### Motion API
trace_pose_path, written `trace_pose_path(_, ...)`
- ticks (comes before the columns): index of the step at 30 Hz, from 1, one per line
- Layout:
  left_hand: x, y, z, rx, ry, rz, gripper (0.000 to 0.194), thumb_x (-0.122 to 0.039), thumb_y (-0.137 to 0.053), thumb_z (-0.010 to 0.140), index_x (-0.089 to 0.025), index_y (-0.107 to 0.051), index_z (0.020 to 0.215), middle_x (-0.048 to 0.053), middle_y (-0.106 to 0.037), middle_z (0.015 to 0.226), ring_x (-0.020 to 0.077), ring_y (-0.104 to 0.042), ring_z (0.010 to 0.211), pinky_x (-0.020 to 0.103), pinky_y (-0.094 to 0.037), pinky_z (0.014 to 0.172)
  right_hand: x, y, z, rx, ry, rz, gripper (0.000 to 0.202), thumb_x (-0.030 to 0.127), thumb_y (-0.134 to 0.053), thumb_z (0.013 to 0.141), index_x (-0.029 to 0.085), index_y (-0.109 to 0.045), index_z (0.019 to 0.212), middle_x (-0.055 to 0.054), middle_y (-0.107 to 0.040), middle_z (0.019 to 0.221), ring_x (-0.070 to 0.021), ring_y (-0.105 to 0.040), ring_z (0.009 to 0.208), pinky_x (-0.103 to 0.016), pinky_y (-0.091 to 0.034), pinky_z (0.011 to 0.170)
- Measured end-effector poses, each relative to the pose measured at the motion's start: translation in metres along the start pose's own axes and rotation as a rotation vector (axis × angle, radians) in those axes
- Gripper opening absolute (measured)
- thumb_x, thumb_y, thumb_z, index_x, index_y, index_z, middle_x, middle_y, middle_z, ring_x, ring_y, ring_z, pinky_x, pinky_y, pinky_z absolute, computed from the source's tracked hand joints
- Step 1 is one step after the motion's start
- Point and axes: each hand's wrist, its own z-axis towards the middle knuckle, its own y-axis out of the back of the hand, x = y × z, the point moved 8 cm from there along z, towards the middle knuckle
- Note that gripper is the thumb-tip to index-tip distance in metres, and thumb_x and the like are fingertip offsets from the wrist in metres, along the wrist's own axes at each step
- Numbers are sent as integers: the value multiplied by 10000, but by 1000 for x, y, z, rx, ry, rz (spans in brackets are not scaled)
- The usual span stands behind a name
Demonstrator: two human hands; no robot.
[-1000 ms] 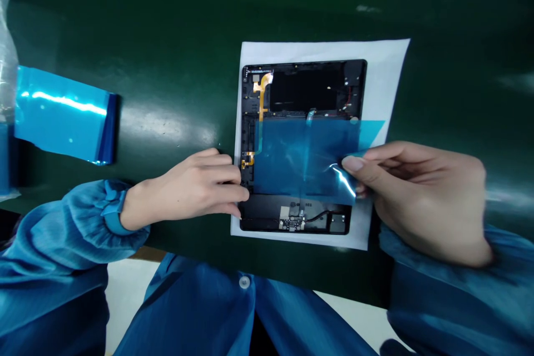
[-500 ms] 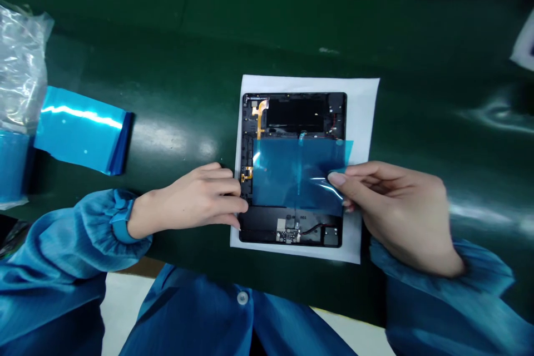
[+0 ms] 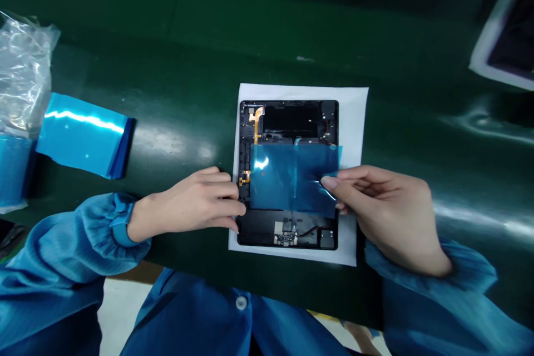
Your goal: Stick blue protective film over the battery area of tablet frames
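Note:
An opened tablet (image 3: 267, 221) lies in its black casing, with its inside parts and orange flex cables showing, on a sheet of white paper (image 3: 352, 122). Across its middle rests a clear blue film (image 3: 273, 178), its right edge reaching slightly past the casing. My right hand (image 3: 386, 208) pinches the film's right edge between thumb and fingers. At the tablet's lower left edge, my left hand (image 3: 204, 200) has its fingers curled against the casing; some of its fingertips are hidden.
A stack of blue film sheets (image 3: 83, 133) lies on the green table (image 3: 179, 105) to the left. Beside it are a clear plastic bag (image 3: 23, 75) and another blue stack (image 3: 14, 169). A dark panel with a white border (image 3: 486, 61) shows at the upper right.
The view has shifted a little. My right hand and the film's right edge have moved slightly left over the tablet. My left hand stays at the casing's edge.

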Motion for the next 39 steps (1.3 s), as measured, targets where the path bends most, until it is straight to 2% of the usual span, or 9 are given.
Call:
trace_pose_path(4,0,0,0,0,2,5,225,-422,-674,1025,-200,-708,1018,7,-704,900,157,-569,804,302,-383,739,3,-2,0,3,19,19,222,350,-948,713,218,-809,825,13,-703,623,-101,-595,466,-200,-522,462)
trace_pose_path(11,0,0,0,-8,-14,6,229,-423,-694,1016,-195,-707,1030,14,-712,911,156,-586,810,306,-398,723,8,-3,1,8,29,21,237,379,-934,712,205,-791,787,11,-673,578,-120,-578,440,-237,-519,426)
trace_pose_path(17,0,4,1,-31,-9,-1,292,-465,-666,1026,-181,-700,1081,31,-739,932,168,-636,839,306,-459,749,16,-6,-1,22,83,6,254,419,-876,785,232,-785,930,40,-678,615,-120,-581,466,-274,-552,490)
trace_pose_path(20,0,15,6,-107,7,121,280,-425,-647,1048,-164,-703,1131,44,-741,944,174,-643,821,310,-483,749,14,-3,-1,-41,106,28,240,439,-827,844,252,-782,989,32,-694,648,-134,-592,491,-285,-532,481)
trace_pose_path(22,0,19,14,-119,22,271,237,-370,-630,1058,-167,-724,1138,42,-724,923,179,-618,788,317,-461,715,13,6,1,-155,160,8,222,434,-810,863,248,-777,980,17,-707,674,-144,-611,521,-290,-526,493)
trace_pose_path(26,2,3,45,31,17,486,233,-302,-572,1070,-195,-761,1154,49,-684,908,200,-596,800,339,-395,694,6,20,10,-318,221,19,201,403,-807,844,218,-746,890,16,-696,651,-131,-592,493,-273,-499,472)
trace_pose_path(33,1,-35,109,246,42,504,463,-139,-479,1015,-215,-624,1448,127,-687,1150,281,-643,1089,393,-444,877,-1,18,26,-294,268,85,220,406,-780,841,190,-736,849,16,-677,611,-105,-555,443,-237,-457,425)
trace_pose_path(36,5,-32,114,316,89,421,491,-155,-464,1016,-216,-590,1486,137,-688,1241,293,-644,1158,411,-470,930,4,18,26,-279,319,37,283,471,-752,877,189,-738,863,7,-685,622,-116,-563,450,-252,-476,435)
trace_pose_path(39,22,-7,96,184,217,342,477,-235,-492,1029,-181,-571,1497,147,-665,1356,297,-630,1244,426,-482,1022,26,14,11,-284,502,-169,271,450,-682,954,194,-769,941,-33,-769,766,-141,-641,541,-289,-551,534)
